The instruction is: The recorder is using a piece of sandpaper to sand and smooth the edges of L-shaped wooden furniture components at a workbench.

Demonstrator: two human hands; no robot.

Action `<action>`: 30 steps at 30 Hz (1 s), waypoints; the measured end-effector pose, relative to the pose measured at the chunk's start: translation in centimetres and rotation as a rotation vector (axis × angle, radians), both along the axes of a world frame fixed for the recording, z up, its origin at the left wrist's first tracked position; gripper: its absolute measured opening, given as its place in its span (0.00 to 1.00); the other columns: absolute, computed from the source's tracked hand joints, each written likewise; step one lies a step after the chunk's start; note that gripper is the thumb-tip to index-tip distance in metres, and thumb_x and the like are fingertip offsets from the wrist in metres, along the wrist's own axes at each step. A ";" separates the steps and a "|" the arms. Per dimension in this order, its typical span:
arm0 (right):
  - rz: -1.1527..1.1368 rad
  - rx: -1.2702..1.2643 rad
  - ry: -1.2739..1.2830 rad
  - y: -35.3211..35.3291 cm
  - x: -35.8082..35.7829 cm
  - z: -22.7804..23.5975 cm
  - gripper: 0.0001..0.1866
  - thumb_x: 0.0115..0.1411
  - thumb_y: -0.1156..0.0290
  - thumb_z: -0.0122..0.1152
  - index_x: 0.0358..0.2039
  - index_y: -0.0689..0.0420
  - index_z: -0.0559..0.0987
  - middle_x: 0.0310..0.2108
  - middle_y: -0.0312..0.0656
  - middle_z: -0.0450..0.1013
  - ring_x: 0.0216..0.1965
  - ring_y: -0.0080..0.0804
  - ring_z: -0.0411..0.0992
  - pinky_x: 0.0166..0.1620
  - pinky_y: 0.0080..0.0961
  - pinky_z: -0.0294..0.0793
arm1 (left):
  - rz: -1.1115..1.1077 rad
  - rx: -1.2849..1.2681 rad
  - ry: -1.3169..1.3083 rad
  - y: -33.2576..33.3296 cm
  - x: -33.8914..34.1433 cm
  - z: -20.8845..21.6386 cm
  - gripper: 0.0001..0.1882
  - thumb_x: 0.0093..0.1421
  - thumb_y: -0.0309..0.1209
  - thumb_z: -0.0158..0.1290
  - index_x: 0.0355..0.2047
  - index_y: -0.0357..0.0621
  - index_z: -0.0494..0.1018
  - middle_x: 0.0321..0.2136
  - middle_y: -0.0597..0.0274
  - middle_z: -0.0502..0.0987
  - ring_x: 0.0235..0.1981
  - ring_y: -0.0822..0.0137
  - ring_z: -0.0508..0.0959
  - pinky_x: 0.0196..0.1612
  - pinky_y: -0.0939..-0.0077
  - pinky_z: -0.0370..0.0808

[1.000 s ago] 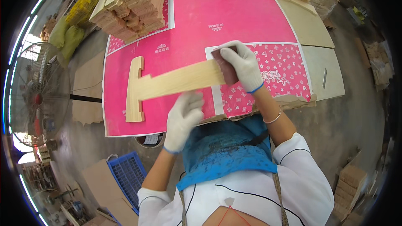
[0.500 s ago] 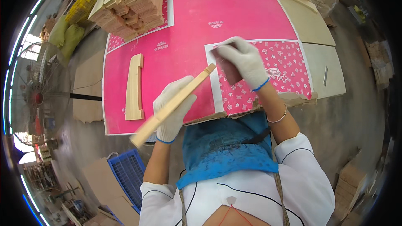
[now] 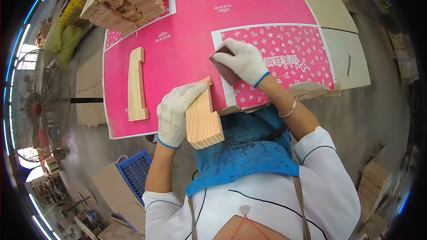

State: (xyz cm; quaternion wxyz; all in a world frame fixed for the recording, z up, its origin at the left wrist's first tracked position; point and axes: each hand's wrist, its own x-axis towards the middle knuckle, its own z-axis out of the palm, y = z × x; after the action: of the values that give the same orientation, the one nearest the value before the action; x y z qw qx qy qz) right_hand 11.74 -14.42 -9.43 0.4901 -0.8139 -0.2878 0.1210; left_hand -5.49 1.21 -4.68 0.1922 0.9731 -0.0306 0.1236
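Left hand (image 3: 172,110): gloved, clamped on notched wooden board (image 3: 202,122), before blue apron (image 3: 249,162).
Right hand (image 3: 245,61): gloved, clamped on brown sheet (image 3: 227,73), apart from the board.
Pink table (image 3: 189,40): second board (image 3: 135,86) lying at left.
Wood stack (image 3: 129,2): far left.

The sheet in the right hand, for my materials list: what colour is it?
The sheet is dull reddish-brown, seen best in the head view.

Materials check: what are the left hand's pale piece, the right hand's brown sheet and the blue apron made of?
Pale piece: bare wood, by its grain lines; no glossy coating shows.
Brown sheet: probably abrasive paper or cloth, thin and matte; grit isn't discernible.
Blue apron: likely fabric, perhaps coated, by its soft folds.
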 end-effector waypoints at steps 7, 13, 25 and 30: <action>0.050 -0.143 -0.224 1.7 -3.0 -1.2 0.13 0.62 0.56 0.58 0.35 0.52 0.79 0.26 0.46 0.78 0.30 0.44 0.78 0.34 0.37 0.76 | 0.005 -0.026 -0.002 -0.3 0.4 0.4 0.19 0.55 0.31 0.53 0.48 0.50 0.78 0.43 0.58 0.81 0.43 0.55 0.81 0.43 0.66 0.78; 0.097 -0.149 -0.284 -2.6 -6.6 -2.6 0.09 0.58 0.64 0.65 0.33 0.55 0.79 0.25 0.44 0.77 0.28 0.41 0.78 0.31 0.32 0.76 | 0.012 -0.077 0.039 0.0 0.9 1.0 0.18 0.53 0.30 0.55 0.46 0.48 0.78 0.42 0.58 0.81 0.42 0.54 0.81 0.43 0.65 0.78; -0.173 0.451 0.176 1.0 -5.2 -0.5 0.13 0.59 0.62 0.64 0.38 0.58 0.81 0.30 0.46 0.79 0.33 0.32 0.80 0.38 0.26 0.77 | 0.430 -1.071 0.023 -1.0 -0.1 0.5 0.19 0.56 0.26 0.61 0.49 0.37 0.78 0.44 0.55 0.81 0.46 0.65 0.79 0.51 0.72 0.73; -0.227 0.296 0.194 -2.1 0.4 -2.1 0.17 0.57 0.59 0.62 0.36 0.61 0.81 0.32 0.48 0.80 0.35 0.34 0.79 0.40 0.29 0.76 | 0.072 -0.485 0.005 0.3 -1.0 1.7 0.17 0.51 0.24 0.60 0.44 0.40 0.79 0.41 0.53 0.81 0.44 0.58 0.80 0.51 0.69 0.75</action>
State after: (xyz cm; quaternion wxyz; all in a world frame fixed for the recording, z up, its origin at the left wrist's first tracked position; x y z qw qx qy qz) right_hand 12.18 -16.54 -11.51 0.6401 -0.7449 -0.1600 0.0993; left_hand -6.50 1.54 -2.98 0.4157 0.8992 0.0352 0.1316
